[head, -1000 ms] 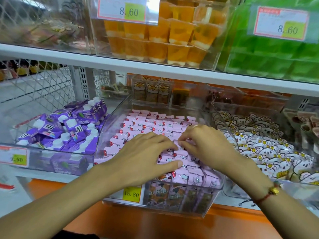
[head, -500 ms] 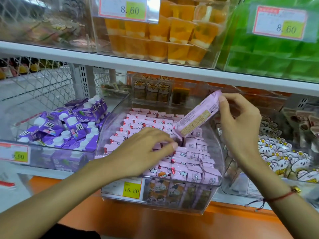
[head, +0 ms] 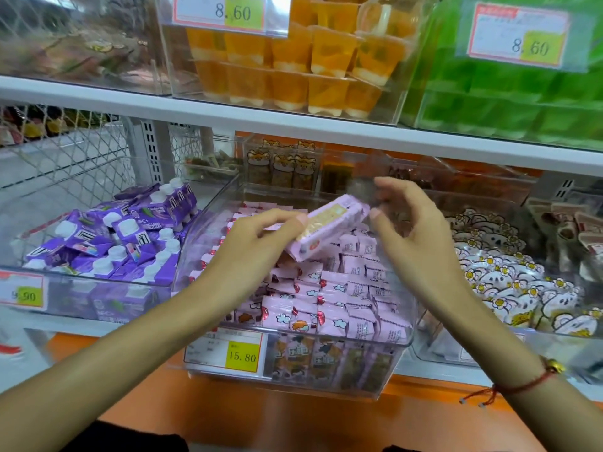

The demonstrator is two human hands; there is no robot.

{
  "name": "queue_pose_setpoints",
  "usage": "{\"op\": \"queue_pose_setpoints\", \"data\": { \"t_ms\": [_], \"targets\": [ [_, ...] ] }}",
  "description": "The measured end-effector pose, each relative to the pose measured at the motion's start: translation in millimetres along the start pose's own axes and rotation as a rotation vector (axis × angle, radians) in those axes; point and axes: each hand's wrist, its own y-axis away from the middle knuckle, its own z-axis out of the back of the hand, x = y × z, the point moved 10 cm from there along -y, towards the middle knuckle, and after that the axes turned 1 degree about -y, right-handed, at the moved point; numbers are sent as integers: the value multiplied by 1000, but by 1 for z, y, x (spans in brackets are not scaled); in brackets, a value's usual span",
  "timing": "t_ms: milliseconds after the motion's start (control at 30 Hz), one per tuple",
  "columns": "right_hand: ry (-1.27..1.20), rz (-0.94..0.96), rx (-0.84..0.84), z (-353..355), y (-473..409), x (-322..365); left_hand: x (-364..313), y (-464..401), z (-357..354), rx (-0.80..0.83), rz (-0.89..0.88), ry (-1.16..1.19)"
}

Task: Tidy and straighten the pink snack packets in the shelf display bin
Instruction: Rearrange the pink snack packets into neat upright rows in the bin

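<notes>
Left hand: the left hand point(head: 257, 243) pinches the lower-left end of one lifted pink packet point(head: 329, 227), fingers curled over its top edge, thumb side hidden beneath.
Right hand: the right hand point(head: 412, 236) hovers just beside the packet's upper-right end, fingers loosely curled and spread; whether the thumb tip touches the wrapper I cannot tell.
Packet position: held in the air above the rows of pink packets point(head: 339, 295) inside the clear display bin point(head: 396, 357).
Long axis: runs diagonally, low at the left hand and rising toward the right hand.
Facing: its printed back panel looks up toward the camera.
Nearer hand: the left alone carries it; the right is closest to the free end.
Next move, as judged: the packet must be turned to match the rows below and slotted in among them.
</notes>
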Motion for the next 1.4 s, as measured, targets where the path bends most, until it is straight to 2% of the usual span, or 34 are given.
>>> {"op": "queue_pose_setpoints", "data": {
  "t_ms": [133, 200, 267, 333, 400, 500, 567, 633, 733, 833, 933, 1067, 1133, 1400],
  "targets": [
    [328, 344, 275, -38, 20, 41, 7, 0, 0, -13, 76, 76],
    [488, 440, 275, -45, 25, 50, 5, 2, -3, 4, 58, 71],
    [533, 489, 222, -43, 25, 55, 1, 2, -7, 19, 37, 78],
    [491, 452, 178, -37, 20, 52, 3, -1, -7, 7, 70, 129],
    [310, 306, 132, -27, 9, 36, 2, -3, -7, 13, 55, 92],
    [-94, -6, 119, -18, -1, -5, -2, 2, -13, 93, -100, -218],
    [-199, -135, 129, -19, -2, -29, -1, 8, -26, 187, -197, -550],
    [-99, -154, 151, -22, -2, -37, 3, 13, -41, 284, -304, -855],
    [8, -92, 147, -26, -3, -32, 12, 13, -47, 357, -324, -1017],
    [41, -21, 186, -33, 0, -20, 15, 12, -47, 365, -298, -1014],
    [92, 44, 298, -44, 4, -9, 15, 11, -46, 369, -285, -1010],
    [464, 126, 441, -55, 9, -11, 16, 10, -46, 377, -273, -995],
    [570, 139, 546, -62, 16, -17, 17, 9, -45, 385, -265, -983],
    [598, 161, 650, -64, 24, -23, 12, -1, -43, 311, -309, -918]
  ]
}}
